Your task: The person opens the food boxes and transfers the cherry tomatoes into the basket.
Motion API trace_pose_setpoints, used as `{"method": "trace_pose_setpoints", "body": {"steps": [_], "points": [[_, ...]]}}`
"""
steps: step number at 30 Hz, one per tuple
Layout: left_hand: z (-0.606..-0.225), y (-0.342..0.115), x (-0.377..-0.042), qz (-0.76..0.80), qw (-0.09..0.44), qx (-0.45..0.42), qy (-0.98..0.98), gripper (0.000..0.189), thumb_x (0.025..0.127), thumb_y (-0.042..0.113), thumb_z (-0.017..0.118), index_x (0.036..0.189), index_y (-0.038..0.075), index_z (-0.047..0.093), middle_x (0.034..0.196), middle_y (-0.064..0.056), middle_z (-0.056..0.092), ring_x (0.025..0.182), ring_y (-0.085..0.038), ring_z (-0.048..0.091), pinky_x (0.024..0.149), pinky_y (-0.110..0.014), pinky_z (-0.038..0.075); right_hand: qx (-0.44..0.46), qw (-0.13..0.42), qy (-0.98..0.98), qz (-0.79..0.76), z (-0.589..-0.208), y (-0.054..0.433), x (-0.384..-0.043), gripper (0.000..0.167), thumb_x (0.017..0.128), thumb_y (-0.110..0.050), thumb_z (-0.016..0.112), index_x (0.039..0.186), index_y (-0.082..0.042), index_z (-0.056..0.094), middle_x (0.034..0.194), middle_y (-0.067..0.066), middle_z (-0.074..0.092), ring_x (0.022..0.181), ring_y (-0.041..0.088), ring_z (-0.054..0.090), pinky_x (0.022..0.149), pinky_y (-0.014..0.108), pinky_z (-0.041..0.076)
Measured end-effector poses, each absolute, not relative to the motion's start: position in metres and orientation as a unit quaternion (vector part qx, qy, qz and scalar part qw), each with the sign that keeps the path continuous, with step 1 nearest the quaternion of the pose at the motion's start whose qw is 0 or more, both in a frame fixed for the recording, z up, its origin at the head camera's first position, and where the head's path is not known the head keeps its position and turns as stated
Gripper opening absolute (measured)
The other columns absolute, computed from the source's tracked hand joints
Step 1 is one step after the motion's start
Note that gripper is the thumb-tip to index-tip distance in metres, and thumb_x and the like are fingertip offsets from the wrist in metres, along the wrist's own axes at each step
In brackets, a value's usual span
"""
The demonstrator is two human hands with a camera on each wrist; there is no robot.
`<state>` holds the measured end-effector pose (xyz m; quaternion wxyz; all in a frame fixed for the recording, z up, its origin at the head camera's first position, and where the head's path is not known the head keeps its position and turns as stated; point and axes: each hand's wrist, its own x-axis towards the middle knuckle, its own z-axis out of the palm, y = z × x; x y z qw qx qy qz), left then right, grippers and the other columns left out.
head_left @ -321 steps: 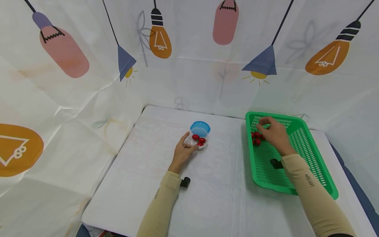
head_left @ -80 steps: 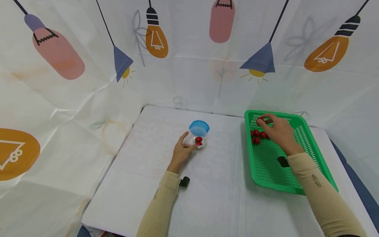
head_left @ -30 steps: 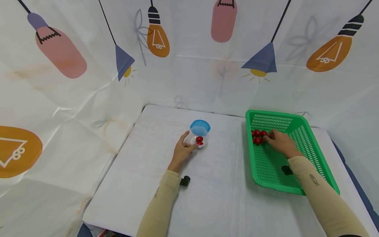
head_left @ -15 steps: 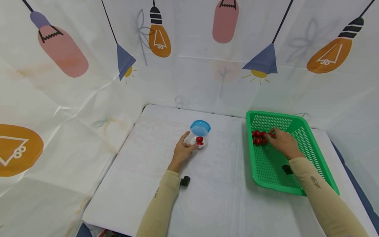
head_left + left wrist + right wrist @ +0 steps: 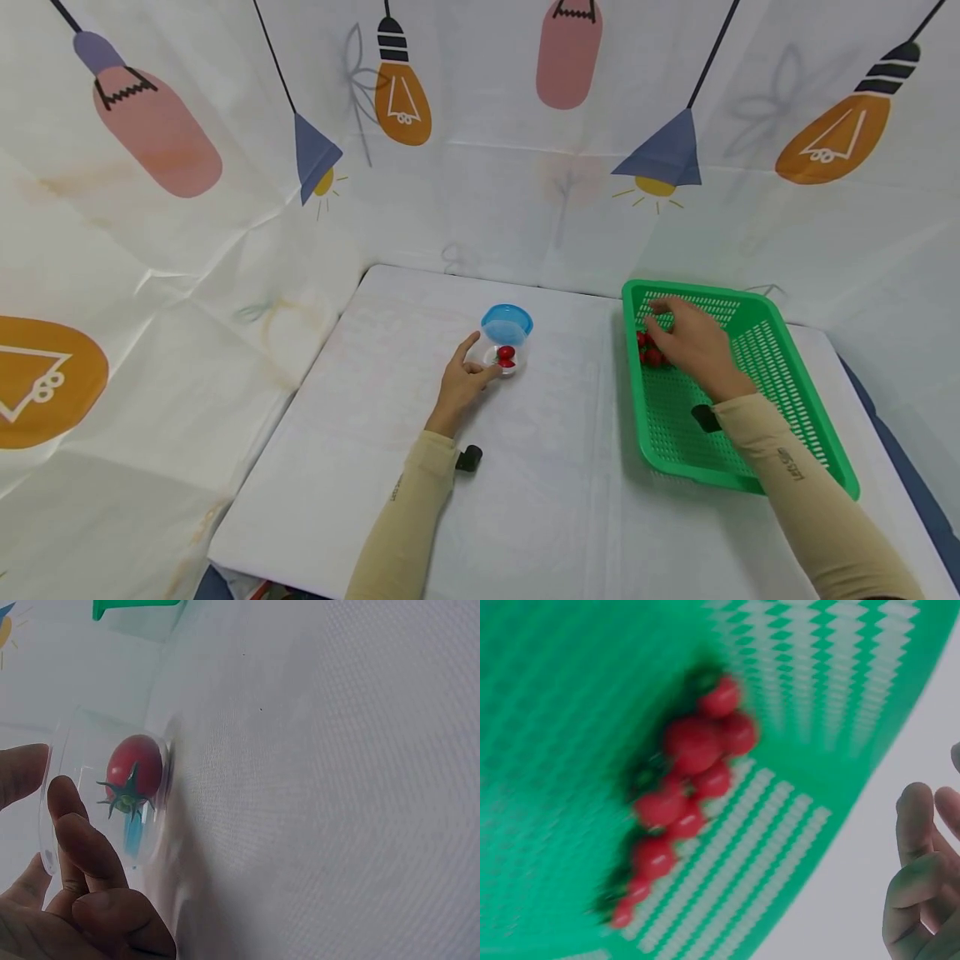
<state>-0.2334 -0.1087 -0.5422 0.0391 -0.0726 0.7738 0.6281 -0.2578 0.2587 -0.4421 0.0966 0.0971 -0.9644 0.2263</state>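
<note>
My left hand (image 5: pixel 459 387) holds a small clear plastic cup (image 5: pixel 86 739) on the table, thumb and fingers spread about its rim. Two red cherry tomatoes (image 5: pixel 506 353) show inside it in the head view; the left wrist view shows one tomato (image 5: pixel 136 766) with its green calyx. My right hand (image 5: pixel 692 346) hovers over the back part of the green basket (image 5: pixel 675 442), thumb and bent fingers apart with nothing seen between them. Several cherry tomatoes (image 5: pixel 694 744) lie along the basket's wall, blurred in the right wrist view and partly covered by the hand in the head view.
A round blue translucent piece (image 5: pixel 507 322), like a lid or shallow dish, sits right behind the cup. The white-covered table (image 5: pixel 540 492) ends at a printed white curtain (image 5: pixel 495 208) at the back and left. The basket's raised rim stands at the right.
The cup held three tomatoes at first and two later. My right hand held a tomato above the basket, lowered among the tomatoes, and is now raised and further left. The left hand stays put.
</note>
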Motion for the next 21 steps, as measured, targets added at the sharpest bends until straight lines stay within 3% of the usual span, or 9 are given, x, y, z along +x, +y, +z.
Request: {"method": "trace_pose_setpoints", "body": {"steps": [7,14,21], "points": [[-0.542,-0.109,-0.234,0.626,0.041,-0.074,0.775,0.075,0.088,0.024,0.079,0.154,0.032,0.043,0.078,-0.005,0.063,0.069,-0.015,0.054,0.065,-0.026,0.046,0.145,0.116,-0.954,0.235,-0.434,0.222,-0.255,0.035,0.102,-0.032,0.059,0.130,-0.012,0.065,0.114,0.007,0.071,0.076,0.019,0.063,0.052,0.036,0.044],[-0.542,-0.108,-0.233,0.628,0.039,-0.075,0.774,0.077,0.086,0.025,0.080,0.153,0.034,0.044,0.077,-0.004,0.063,0.068,-0.015,0.054,0.065,-0.026,0.046,0.184,0.133,-0.946,0.231,-0.430,0.191,-0.255,0.029,0.098,-0.028,0.067,0.124,-0.013,0.069,0.108,0.002,0.073,0.075,0.014,0.061,0.053,0.033,0.045],[-0.541,-0.108,-0.233,0.620,0.045,-0.081,0.779,0.076,0.087,0.026,0.080,0.153,0.034,0.043,0.079,-0.005,0.063,0.070,-0.015,0.055,0.066,-0.027,0.046,0.210,0.106,-0.946,0.224,-0.422,0.163,-0.256,0.032,0.097,-0.029,0.069,0.125,-0.015,0.070,0.109,0.002,0.073,0.074,0.014,0.062,0.052,0.033,0.046]]}}
